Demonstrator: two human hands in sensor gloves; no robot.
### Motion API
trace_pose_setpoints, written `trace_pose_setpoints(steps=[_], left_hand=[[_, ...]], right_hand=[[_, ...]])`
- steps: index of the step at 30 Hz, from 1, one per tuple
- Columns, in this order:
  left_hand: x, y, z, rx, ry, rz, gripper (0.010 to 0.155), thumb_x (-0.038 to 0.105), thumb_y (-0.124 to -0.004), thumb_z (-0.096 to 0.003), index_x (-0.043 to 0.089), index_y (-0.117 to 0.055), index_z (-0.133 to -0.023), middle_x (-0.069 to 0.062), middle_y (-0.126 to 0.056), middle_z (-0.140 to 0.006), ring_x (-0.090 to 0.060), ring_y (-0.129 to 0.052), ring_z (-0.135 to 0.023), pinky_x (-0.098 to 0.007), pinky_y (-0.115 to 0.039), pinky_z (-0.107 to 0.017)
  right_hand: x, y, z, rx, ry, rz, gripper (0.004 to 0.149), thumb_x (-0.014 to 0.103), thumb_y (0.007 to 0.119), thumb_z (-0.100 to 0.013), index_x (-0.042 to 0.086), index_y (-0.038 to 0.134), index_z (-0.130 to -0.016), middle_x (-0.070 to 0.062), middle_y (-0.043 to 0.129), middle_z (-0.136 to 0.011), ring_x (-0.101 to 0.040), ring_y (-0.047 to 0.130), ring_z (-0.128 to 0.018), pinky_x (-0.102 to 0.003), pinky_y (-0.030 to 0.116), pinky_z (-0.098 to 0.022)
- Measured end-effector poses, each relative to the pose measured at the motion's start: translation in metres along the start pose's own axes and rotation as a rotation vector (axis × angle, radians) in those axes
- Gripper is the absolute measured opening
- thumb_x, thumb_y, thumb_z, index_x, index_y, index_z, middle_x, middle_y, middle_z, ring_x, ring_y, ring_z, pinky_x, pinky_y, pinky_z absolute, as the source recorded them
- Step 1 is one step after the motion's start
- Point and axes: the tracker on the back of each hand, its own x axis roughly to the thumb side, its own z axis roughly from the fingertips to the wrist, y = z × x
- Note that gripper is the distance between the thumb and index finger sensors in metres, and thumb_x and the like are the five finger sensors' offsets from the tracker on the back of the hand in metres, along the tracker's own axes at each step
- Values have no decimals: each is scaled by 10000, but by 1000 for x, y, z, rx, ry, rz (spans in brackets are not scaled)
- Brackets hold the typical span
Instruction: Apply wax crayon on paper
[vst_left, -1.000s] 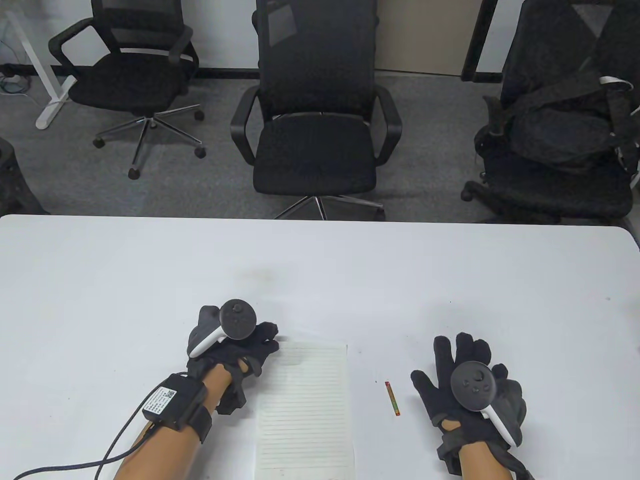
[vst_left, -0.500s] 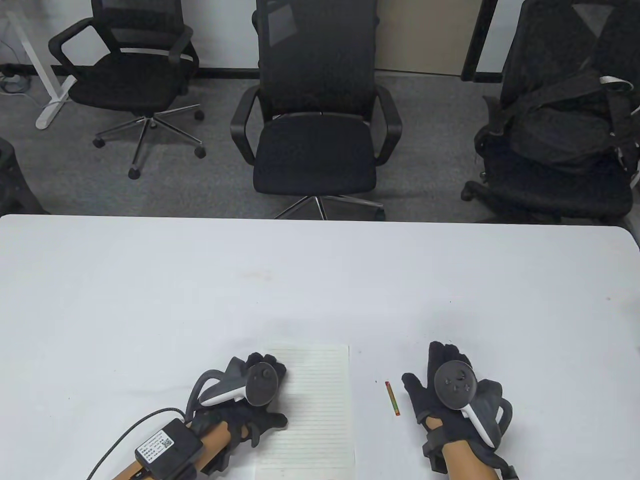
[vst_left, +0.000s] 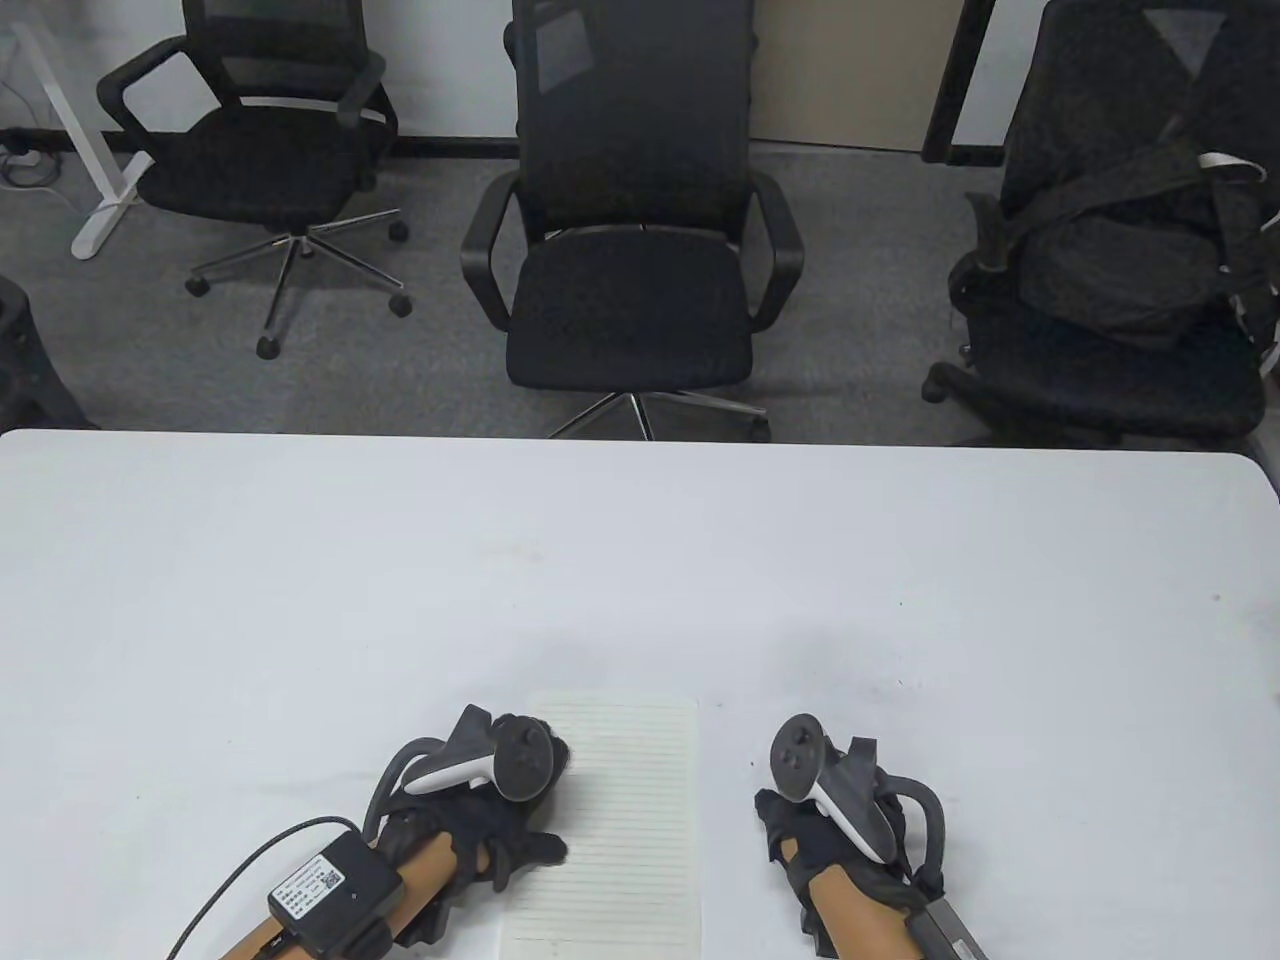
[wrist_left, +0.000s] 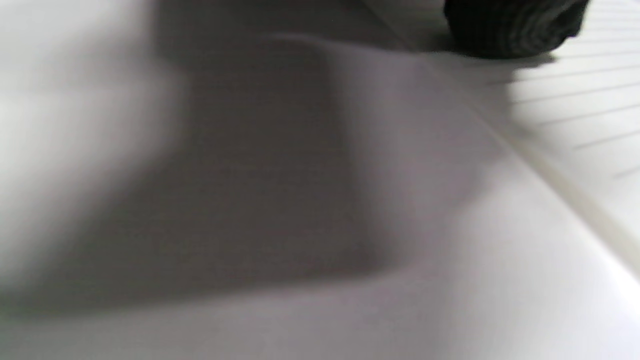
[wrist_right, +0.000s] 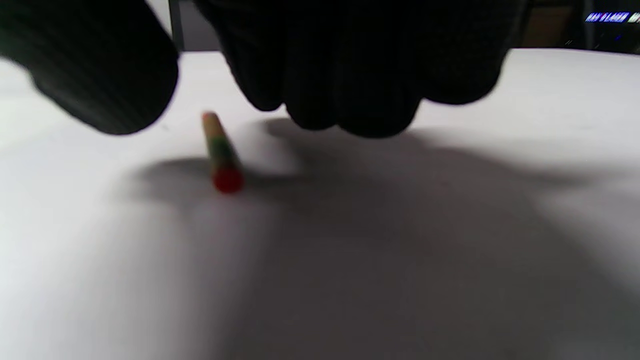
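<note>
The right hand (wrist_right: 350, 65) hovers with fingers curled downward, gripping nothing, just above the crayon (wrist_right: 221, 152). The crayon lies flat on the tabletop (vst_left: 640, 560), its long axis running away from the person (red end nearest the wrist), under the thumb side. The left hand (vst_left: 480, 810) rests on the lined paper (vst_left: 620, 820), just left of the crayon.

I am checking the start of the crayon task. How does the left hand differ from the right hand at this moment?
The left hand rests on the left edge of the lined paper; the right hand is on no paper and hangs over the crayon lying on the table. The left fingers touch the sheet; the right fingers do not grip the crayon yet. Both wear black gloves with trackers.
</note>
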Motion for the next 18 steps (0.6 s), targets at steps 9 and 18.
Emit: trace_pose_setpoints(steps=[9,18], left_hand=[[0,0,1,3,-10,-8,943,719,-672,-424,363,-107,-1089,94,-11,-1128,-239,-71,-1132,-575,-146,-792],[2,1,2,17,2,-44,947,734,-664,-412,369,-118,-1095,97,-32,-1140,-232,-104,-1146,-584,-152,-793]], right_hand=[[27,7,-4,-66,53,133,512,412,831,-402,153,798,-843,-135,857,-730,-267,902,-541,-441,803,-405],[30,7,-11,-81,-16,182,474,450,754,-403,192,753,-801,-95,861,-739,-255,932,-574,-494,834,-453]])
